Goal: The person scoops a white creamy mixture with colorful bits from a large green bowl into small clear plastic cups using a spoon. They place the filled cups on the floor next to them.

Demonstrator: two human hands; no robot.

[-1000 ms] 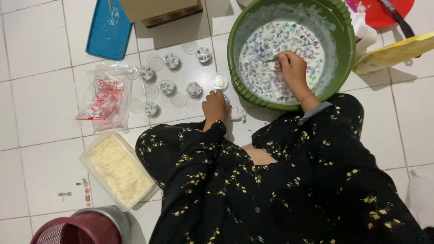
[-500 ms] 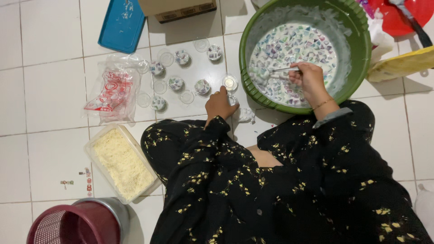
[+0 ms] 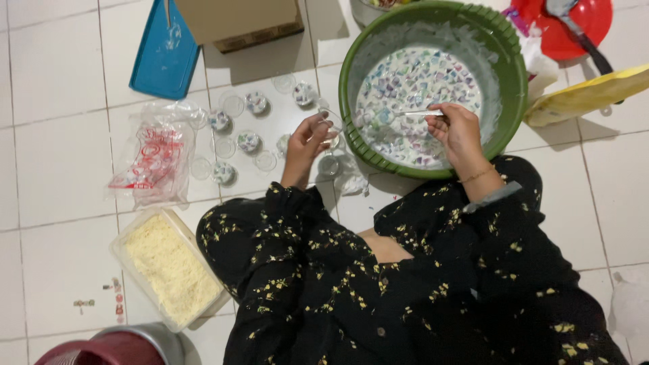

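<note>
Two hands, left hand [image 3: 307, 143] clasping clear plastic cup [image 3: 329, 128], right hand [image 3: 458, 130] gripping metal spoon [image 3: 405, 113]

Clear cup [image 3: 329, 130] beside green basin [image 3: 508, 101]

clear red-printed bag [image 3: 154, 162] (crumpled), cardboard box [image 3: 238, 20]

Left hand [image 3: 305, 143] now lifted with a small clear cup [image 3: 329, 127] — spoon [image 3: 399, 114] raised toward it.
</note>
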